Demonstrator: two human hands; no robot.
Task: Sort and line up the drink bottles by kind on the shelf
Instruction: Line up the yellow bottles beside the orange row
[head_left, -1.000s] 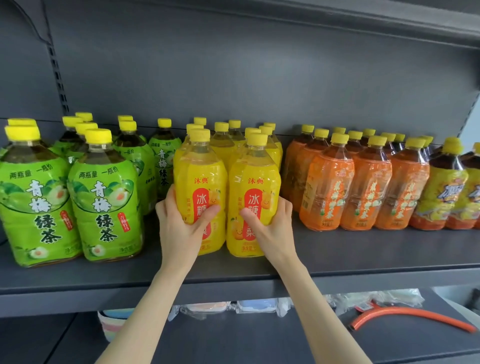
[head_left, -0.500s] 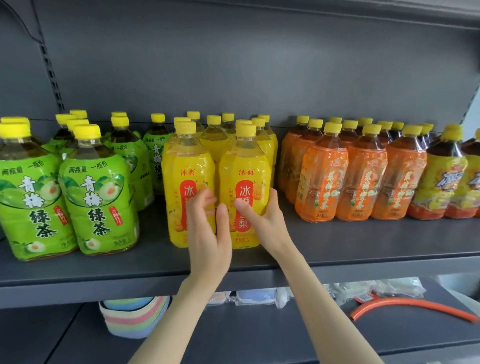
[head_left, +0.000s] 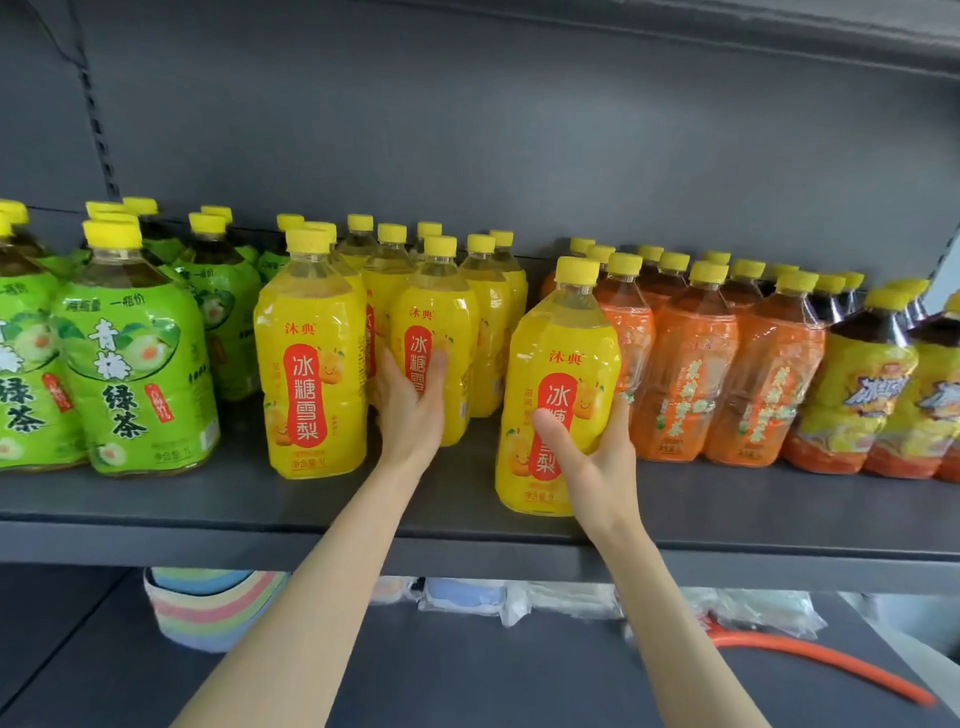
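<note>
Head view: right hand (head_left: 584, 457) wrapped around yellow bottle (head_left: 561, 395), thumb across label. Half second ago this bottle stood in front row beside its twin; now pulled out toward shelf (head_left: 208, 512) edge, tilted, in front of orange bottles (head_left: 691, 364). Left hand (head_left: 410, 410) half open, fingers on second-row yellow bottle (head_left: 434, 338) behind the gap. Likely meaning: front row being reshuffled. Green bottles (head_left: 130, 384) far left of hands, untouched.

Dark grey metal shelving unit, matte back panel (head_left: 519, 130). Slotted upright (head_left: 96, 111) at left, another at far right edge. Upper shelf (head_left: 779, 23) overhangs top. Lower deck (head_left: 467, 686) same grey. Pale wall sliver (head_left: 943, 283) at right. Even, soft light, faint sheen on panel.
</note>
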